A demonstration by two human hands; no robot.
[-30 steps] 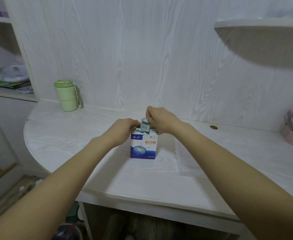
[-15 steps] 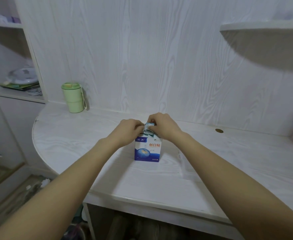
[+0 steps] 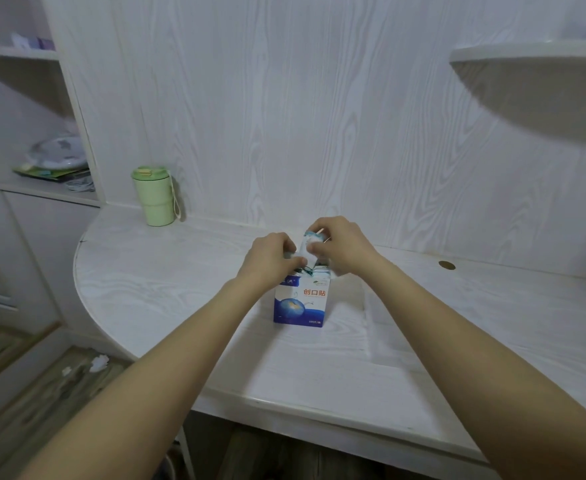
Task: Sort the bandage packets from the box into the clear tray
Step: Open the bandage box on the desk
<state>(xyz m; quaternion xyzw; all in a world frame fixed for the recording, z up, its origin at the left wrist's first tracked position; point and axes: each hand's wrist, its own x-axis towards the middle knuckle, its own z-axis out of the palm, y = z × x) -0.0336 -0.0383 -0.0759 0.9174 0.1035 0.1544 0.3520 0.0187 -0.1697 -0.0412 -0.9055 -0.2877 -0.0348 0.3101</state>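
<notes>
we see our right hand point(image 3: 340, 247) sitting a little higher above the box point(image 3: 300, 301) than half a second ago, when it was pressed down close against the box top. a bunch of bandage packets point(image 3: 308, 245) now sticks up clear of the opening between our two hands, more exposed than in the last picture, where it was mostly buried under the fingers. a second ago it also stood up, so it dips and rises again. our left hand point(image 3: 270, 259) now pinches the lower edge of the bunch with the thumb, instead of just resting curled at the box rim. the view also sits slightly further left and closer.
</notes>
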